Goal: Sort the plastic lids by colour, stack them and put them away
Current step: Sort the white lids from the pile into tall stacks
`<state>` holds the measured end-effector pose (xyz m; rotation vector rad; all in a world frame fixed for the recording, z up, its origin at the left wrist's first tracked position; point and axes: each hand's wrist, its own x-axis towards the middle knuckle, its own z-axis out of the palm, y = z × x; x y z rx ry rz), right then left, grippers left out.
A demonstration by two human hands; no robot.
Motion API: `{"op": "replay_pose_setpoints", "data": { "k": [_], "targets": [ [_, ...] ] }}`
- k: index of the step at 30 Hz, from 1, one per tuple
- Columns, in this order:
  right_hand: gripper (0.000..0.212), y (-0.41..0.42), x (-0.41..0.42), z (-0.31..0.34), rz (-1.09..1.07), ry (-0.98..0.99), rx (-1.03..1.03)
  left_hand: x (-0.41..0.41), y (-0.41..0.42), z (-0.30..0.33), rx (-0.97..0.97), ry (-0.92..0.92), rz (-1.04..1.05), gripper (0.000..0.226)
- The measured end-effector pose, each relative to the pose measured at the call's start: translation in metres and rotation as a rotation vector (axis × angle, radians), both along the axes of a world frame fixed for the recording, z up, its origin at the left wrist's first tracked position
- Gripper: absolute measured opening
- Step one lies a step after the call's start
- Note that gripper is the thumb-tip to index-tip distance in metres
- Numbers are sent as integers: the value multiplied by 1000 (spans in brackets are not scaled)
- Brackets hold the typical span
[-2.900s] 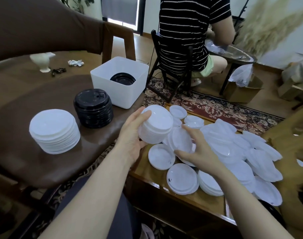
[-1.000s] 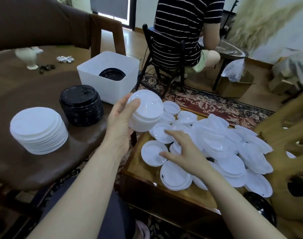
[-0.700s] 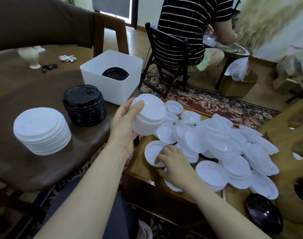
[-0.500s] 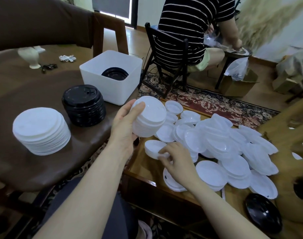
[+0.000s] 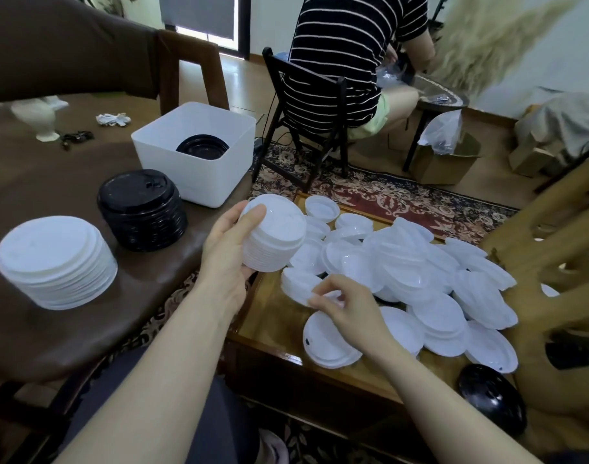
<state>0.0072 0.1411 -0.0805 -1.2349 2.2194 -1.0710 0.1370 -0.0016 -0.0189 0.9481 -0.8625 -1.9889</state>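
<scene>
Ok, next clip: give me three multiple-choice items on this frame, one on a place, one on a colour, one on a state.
1. Where is the black lid stack?
A. inside the bin
B. on the brown table, in front of the white bin
C. on the rug

2. What colour are the lids inside the bin?
A. black
B. white
C. red

3. What is the left hand doing?
A. lying flat on the table
B. hanging idle
C. holding a stack of white lids

Answers:
1 B, it stands on the tabletop just short of the bin.
2 A, dark lids show inside.
3 C, fingers wrap the stack.

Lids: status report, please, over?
Left hand holds white stack. Right hand pinches loose lid. Many white lids unsorted. Nothing blocking.
</scene>
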Motion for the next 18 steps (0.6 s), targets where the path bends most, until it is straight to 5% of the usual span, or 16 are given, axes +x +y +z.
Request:
{"op": "replay_pose_setpoints", "data": {
  "k": [8, 15, 18],
  "targets": [
    [2, -23, 22, -15, 256, 523, 266, 2, -3, -1, -1, -23, -7, 43],
    [26, -26, 13, -6, 48, -139, 117, 2, -3, -1, 0, -19, -21, 41],
    [30, -22, 6, -3, 54, -76, 157, 1, -1, -1, -4, -21, -25, 42]
  ]
}}
